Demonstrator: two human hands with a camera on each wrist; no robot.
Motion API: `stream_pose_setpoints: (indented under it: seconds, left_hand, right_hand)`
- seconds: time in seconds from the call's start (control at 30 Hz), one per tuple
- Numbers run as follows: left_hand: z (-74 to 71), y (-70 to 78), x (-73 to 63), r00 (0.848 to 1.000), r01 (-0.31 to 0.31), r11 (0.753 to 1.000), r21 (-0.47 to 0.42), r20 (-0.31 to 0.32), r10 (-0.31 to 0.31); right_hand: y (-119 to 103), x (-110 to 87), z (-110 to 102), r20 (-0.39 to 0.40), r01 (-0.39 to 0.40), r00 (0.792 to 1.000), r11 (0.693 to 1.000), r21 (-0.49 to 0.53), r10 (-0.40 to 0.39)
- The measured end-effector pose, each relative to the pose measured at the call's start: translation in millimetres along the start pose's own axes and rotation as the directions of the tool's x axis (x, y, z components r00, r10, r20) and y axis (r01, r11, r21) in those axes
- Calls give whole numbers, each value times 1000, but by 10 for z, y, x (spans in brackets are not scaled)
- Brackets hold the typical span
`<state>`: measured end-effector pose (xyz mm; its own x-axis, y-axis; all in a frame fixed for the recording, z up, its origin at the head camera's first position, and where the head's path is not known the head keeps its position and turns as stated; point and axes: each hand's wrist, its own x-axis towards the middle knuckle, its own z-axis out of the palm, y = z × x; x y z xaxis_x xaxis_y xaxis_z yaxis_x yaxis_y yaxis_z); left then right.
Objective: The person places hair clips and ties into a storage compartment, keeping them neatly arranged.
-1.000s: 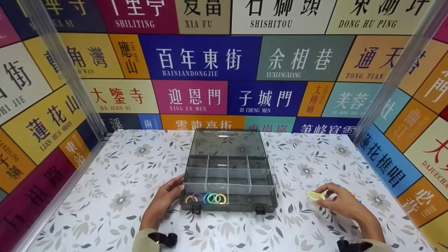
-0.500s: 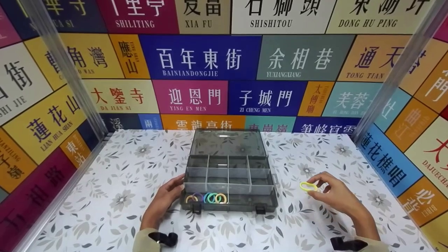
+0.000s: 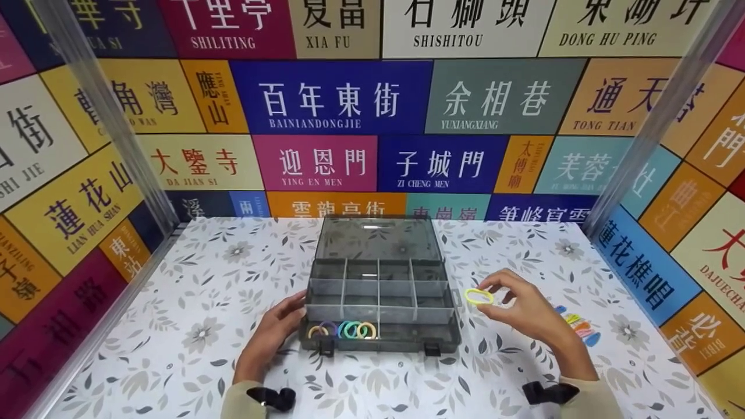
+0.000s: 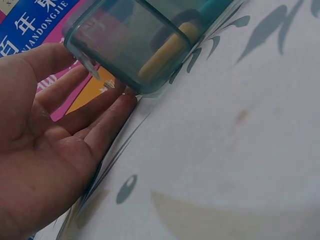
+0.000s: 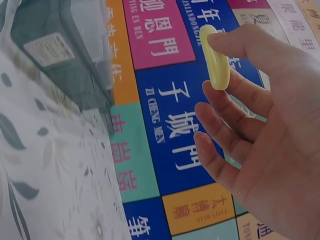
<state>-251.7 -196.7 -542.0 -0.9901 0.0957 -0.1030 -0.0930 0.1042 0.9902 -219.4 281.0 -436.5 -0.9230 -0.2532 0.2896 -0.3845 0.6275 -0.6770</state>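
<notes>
A grey see-through compartment box point(image 3: 419, 336) stands on the table with its lid point(image 3: 378, 235) raised at the back. Several coloured hair ties point(image 3: 344, 330) lie in its front left compartment. My left hand point(image 3: 273, 329) rests against the box's left side, the fingers extended and touching it, as the left wrist view also shows. To the right of the box, my right hand point(image 3: 524, 305) pinches a yellow hair tie point(image 5: 220, 80) between thumb and forefinger, held above the table and apart from the box. In the right wrist view its other fingers are loosely bent.
More hair ties, yellow, orange and blue point(image 3: 592, 339), lie in a small group on the table right of my right forearm. Panels with printed signs point(image 3: 343, 96) rise behind and at both sides of the flower-patterned table point(image 3: 174, 349).
My right hand has moved left and away from me, carrying the yellow hair tie toward the box and uncovering the group on the table. My left hand stays at the box.
</notes>
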Motion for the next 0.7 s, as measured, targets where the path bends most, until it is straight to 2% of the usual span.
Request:
stream_pose_setpoints:
  seconds: [0.1, 0.33, 0.47, 0.7]
  left_hand:
    - [5, 12, 0, 1000, -11, 1000, 0, 0, 11]
    - [10, 31, 8, 1000, 8, 1000, 7, -10, -8]
    - [0, 16, 13, 1000, 7, 1000, 12, -8, -7]
    - [-5, -15, 12, 1000, -1, 1000, 30, -4, 1]
  right_hand:
    - [-55, 57, 97, 7, 29, 1000, 1000, 11, -29]
    - [-163, 183, 343, 23, 74, 997, 997, 27, -74]
    - [-222, 273, 493, 57, 99, 993, 994, 53, -102]
    - [-362, 391, 755, 121, 89, 987, 990, 109, -102]
